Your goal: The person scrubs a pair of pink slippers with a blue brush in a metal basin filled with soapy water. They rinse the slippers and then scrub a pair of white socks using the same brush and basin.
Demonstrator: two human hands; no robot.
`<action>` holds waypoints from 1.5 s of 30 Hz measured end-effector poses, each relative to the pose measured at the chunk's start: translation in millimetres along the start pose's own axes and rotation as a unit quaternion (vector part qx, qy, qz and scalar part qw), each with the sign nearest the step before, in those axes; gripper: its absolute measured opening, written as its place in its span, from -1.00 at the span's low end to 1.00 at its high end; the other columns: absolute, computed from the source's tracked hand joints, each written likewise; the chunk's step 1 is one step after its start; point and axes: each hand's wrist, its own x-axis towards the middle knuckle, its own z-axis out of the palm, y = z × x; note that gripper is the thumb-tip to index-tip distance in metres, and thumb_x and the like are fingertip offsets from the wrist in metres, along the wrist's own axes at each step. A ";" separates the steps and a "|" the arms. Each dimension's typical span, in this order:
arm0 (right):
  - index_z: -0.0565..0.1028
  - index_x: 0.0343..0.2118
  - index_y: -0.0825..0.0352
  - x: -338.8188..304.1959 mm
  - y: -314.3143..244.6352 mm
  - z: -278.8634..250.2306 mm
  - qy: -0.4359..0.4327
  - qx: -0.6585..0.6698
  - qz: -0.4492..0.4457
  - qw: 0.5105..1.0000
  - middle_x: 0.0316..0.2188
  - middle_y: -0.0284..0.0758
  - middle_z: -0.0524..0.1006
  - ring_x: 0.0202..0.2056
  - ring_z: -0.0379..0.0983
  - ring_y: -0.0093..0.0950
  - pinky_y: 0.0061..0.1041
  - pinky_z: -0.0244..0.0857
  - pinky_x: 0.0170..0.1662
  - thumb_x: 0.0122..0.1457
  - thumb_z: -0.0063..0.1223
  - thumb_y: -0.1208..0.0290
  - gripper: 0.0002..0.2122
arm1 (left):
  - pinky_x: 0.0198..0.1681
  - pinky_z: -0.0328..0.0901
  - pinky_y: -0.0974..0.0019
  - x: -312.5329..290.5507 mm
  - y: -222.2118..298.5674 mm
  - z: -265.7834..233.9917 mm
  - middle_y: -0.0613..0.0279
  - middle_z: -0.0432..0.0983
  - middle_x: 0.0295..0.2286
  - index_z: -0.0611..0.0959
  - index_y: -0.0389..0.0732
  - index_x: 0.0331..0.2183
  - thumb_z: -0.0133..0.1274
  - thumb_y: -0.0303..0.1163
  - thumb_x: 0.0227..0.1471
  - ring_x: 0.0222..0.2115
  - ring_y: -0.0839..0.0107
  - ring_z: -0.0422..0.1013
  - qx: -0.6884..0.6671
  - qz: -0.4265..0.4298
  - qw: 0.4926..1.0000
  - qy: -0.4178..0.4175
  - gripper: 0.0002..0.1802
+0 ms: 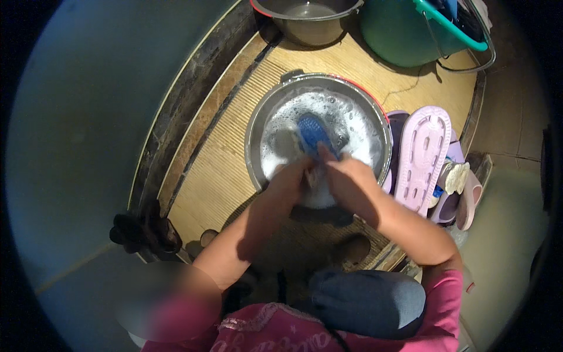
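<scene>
A wide grey metal basin (pixel 253 158) with a red edge holds white soapy water (pixel 281 108). In its middle a blue oblong thing (pixel 314 132), rounded at the end and with a textured top, rises from the suds; its kind is unclear. My right hand (pixel 350 180) is closed round its near end, one finger lying along it. Close beside it, my left hand (pixel 288 183) is over the near side of the basin with its fingers curled. What those fingers hold is hidden by the hand and foam.
Pink-lilac slippers (pixel 423 155) are heaped right of the basin. Beyond it stand another metal basin (pixel 311 29) with liquid and a green bucket (pixel 393 35) with a wire handle. Dark shoes (pixel 146 233) lie at the left, by a raised ledge (pixel 176 126).
</scene>
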 end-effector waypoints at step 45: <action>0.12 0.37 0.08 0.8 27.9 -0.1 0.129 -0.184 -0.062 0.972 -0.38 -0.01 0.48 -0.46 0.54 -0.06 -0.18 0.45 -0.43 0.25 -0.13 0.37 -0.41 | 0.14 0.32 0.13 -43.7 49.5 29.9 -0.09 0.50 -0.02 0.54 -0.24 0.05 0.35 -0.15 -0.27 0.05 0.05 0.42 0.636 0.254 0.717 0.129 -0.21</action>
